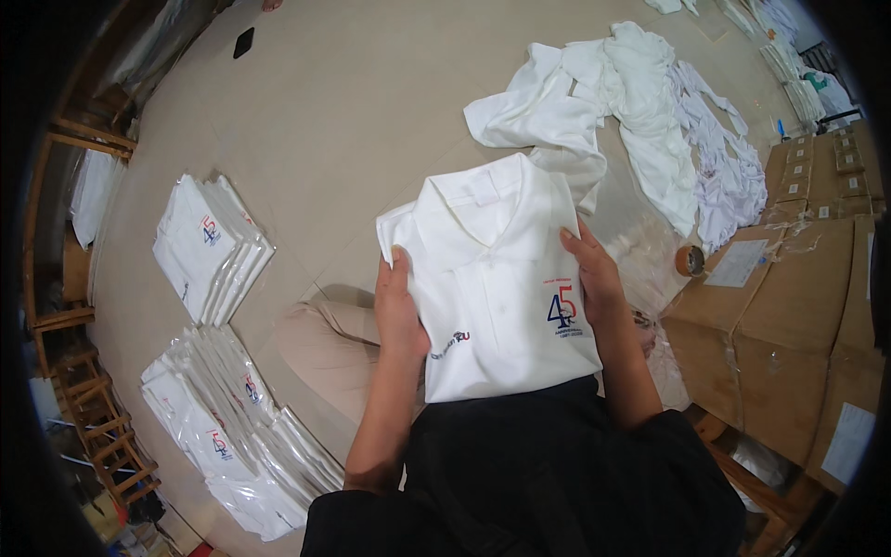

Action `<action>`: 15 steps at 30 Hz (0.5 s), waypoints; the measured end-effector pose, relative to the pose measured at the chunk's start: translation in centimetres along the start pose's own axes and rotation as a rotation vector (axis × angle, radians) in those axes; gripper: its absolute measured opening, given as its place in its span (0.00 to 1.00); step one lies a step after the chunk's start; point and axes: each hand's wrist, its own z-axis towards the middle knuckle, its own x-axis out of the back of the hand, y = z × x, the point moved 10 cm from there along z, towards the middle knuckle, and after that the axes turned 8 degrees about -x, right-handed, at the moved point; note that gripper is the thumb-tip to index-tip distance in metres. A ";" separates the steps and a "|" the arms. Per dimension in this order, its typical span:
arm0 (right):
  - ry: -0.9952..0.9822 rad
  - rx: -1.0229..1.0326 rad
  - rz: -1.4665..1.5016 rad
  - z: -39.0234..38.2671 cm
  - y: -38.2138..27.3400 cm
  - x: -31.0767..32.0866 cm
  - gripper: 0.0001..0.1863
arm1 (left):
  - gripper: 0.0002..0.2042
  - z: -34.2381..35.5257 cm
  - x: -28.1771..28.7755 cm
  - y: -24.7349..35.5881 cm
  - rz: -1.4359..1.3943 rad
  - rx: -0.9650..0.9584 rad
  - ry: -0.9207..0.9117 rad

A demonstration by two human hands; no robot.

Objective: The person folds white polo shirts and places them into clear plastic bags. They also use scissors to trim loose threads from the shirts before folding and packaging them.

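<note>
A folded white polo shirt [492,278] with a small red and blue chest print lies across my lap, collar pointing away from me. My left hand [397,311] grips its left edge, fingers curled over the fabric. Along the right edge my right hand [594,278] holds the shirt beside the print. Both of my forearms come up from dark sleeves at the bottom of the view. A knee in beige trousers [320,343] shows to the left under the shirt.
Two fanned stacks of folded shirts in clear bags [209,246] [232,422] lie on the floor at left. A heap of loose white shirts [631,111] lies ahead. Cardboard boxes [789,316] with a tape roll [689,260] stand at right. Wooden frames [83,399] line the far left.
</note>
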 end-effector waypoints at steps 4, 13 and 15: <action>0.155 0.253 -0.732 -4.1 -1.4 -5.4 0.38 | 0.29 -4.4 -5.7 4.3 0.187 -0.388 -0.076; -0.066 1.040 -0.754 -9.1 -3.3 -12.5 0.47 | 0.39 -10.7 -13.6 7.6 0.299 -0.552 -0.795; -0.028 0.995 -0.754 -8.1 -4.6 -11.9 0.46 | 0.40 -10.1 -14.5 11.4 0.669 -0.716 -0.791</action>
